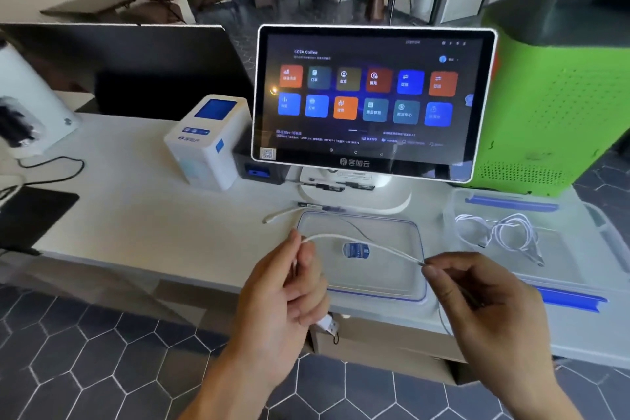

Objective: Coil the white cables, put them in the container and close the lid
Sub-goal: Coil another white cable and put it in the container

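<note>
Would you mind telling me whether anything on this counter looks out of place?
Only one thing: a loose white cable lies uncoiled on the counter beside the lid, outside the container. Nothing looks spilled or damaged.

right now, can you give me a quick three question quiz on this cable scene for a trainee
1. True or false: the lid is closed on the container.
2. What is stretched between the left hand and the right hand?
A. a black cable
B. a white cable
C. a pen
3. Fill in: coiled white cables already lie in the ____.

Key: 1 false, the lid lies flat on the table; 2 B; 3 container.
</note>
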